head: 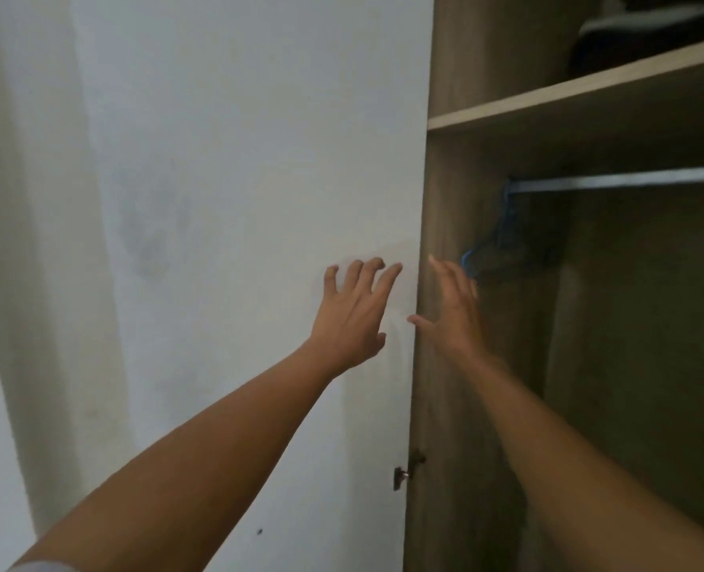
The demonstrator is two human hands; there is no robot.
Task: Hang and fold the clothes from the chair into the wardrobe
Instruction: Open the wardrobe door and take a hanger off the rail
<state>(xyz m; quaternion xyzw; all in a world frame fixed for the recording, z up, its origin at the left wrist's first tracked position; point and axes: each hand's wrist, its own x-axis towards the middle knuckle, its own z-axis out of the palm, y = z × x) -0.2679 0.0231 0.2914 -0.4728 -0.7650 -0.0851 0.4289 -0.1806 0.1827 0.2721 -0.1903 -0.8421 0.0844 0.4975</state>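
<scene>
Reaching out with both arms, I stand right in front of the wardrobe (457, 192). My left hand (354, 315) is wide open with its fingers spread, and it holds nothing. It is on or just over the white door (238, 158); I cannot tell if it touches. My right hand (451, 311) is open too, with its fingers straight and close together. It is empty, and it is just past the edge of the door, in front of the brown side wall of the wardrobe.

Inside, a silver rail (630, 179) runs under a wooden shelf (589, 101). One blue hanger (498, 233) hangs at the left end of the rail, near my right fingertips. It looks bare, but it is dim in there. No clothes hang on the part of the rail I can see. Something dark (651, 39) sits on the shelf; it is too blurry to tell what it is.

I can't see the chair or the clothes from here. So I think the job is only at the start: the wardrobe is open, and that is about all. I have yet to get the clothes, hang some, fold the rest and put them away.
</scene>
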